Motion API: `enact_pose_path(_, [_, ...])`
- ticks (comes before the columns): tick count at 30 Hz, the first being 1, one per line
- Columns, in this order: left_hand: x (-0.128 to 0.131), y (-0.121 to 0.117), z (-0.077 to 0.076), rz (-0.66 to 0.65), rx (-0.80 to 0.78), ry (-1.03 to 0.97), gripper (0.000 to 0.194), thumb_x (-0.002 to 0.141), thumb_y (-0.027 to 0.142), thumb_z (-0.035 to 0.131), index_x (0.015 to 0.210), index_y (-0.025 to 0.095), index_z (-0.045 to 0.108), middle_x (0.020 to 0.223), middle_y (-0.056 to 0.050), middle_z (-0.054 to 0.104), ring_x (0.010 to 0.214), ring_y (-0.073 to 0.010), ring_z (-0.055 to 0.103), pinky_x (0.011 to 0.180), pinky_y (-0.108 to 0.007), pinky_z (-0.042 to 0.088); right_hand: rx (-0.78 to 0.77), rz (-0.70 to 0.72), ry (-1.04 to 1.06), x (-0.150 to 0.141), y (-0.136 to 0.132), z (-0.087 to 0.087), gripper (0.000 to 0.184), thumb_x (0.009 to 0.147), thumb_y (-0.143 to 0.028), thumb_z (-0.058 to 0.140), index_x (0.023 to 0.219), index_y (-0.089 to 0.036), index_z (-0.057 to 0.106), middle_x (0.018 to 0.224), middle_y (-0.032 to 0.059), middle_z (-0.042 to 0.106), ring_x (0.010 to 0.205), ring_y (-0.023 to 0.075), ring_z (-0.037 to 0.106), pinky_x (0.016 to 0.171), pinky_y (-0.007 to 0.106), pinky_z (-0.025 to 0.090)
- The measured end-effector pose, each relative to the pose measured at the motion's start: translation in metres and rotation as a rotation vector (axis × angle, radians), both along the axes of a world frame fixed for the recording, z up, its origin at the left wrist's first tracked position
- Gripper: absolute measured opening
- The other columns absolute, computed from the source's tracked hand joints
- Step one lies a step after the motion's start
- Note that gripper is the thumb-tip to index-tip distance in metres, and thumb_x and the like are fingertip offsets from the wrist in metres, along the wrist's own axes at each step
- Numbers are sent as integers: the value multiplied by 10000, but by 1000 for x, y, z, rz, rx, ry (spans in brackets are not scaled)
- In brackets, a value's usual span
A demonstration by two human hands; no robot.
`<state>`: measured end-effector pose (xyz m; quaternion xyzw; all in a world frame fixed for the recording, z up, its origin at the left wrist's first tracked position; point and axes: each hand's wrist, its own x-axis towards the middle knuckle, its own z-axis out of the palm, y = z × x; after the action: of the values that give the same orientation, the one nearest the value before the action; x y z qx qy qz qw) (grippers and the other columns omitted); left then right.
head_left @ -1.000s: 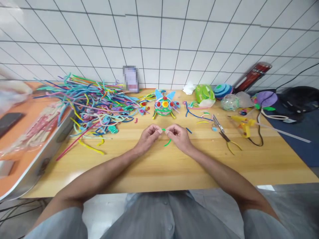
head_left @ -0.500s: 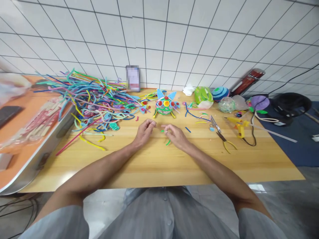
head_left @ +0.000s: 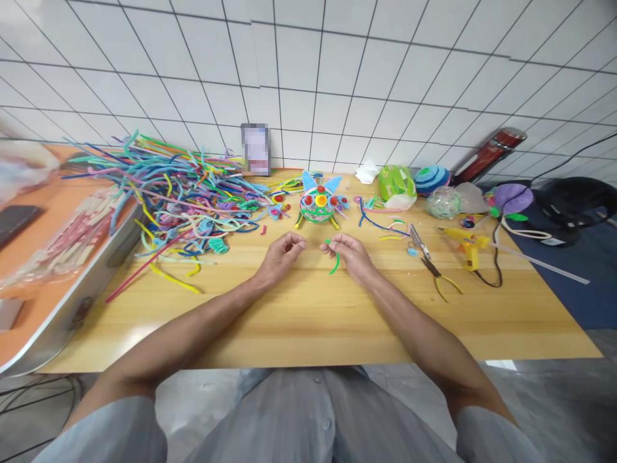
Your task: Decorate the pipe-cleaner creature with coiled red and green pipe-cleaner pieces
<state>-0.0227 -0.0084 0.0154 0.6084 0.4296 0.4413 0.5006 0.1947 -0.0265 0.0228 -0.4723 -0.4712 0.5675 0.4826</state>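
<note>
My right hand [head_left: 351,254] pinches a short green pipe cleaner [head_left: 333,258] that curls down from its fingertips. My left hand [head_left: 281,253] rests beside it on the wooden table [head_left: 308,308], fingers curled together, with nothing visible in them. A small gap separates the two hands. Just beyond them stands a colourful pipe-cleaner creature [head_left: 319,204] with blue ears and red and yellow buttons.
A big heap of coloured pipe cleaners [head_left: 183,193] covers the table's left. Pliers [head_left: 436,270], scissors [head_left: 418,240] and a yellow glue gun [head_left: 465,243] lie to the right. Craft balls [head_left: 396,184] sit at the back. An orange case [head_left: 43,257] borders the left edge.
My hands have drawn apart; the left one has let go of the green pipe cleaner, which now hangs from the right hand alone.
</note>
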Motion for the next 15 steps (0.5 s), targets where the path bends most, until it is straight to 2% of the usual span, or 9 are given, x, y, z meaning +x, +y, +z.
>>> enact_pose_path(4, [8,-7,0,-131,54,102,382,861,533,779,958,172,699,788,12,668,582,-94,472,571,-226,380,-15,28,74,0,-6,-3,326,745,-482,807,814,-218,628,853,46,801,774,163,688,747,296,520])
enact_pose_path(8, [12,-6,0,-213,71,92,412,911,577,729,898,165,721,826,-39,721,695,-134,586,653,-243,443,-43,84,120,1,-8,-7,323,729,-469,823,819,-218,641,814,31,789,734,163,691,741,304,525])
enact_pose_path(12, [12,4,4,-166,-1,19,451,935,614,681,845,172,674,753,-10,665,586,-105,495,567,-230,405,-55,32,131,5,-6,-10,316,719,-467,814,788,-221,628,767,19,774,691,148,667,725,293,519])
enact_pose_path(15, [14,11,7,-141,44,30,407,936,579,693,918,173,694,787,-11,678,584,-100,489,562,-224,411,-19,18,44,7,-5,-10,282,733,-461,786,779,-222,643,709,-7,737,652,138,628,682,279,502])
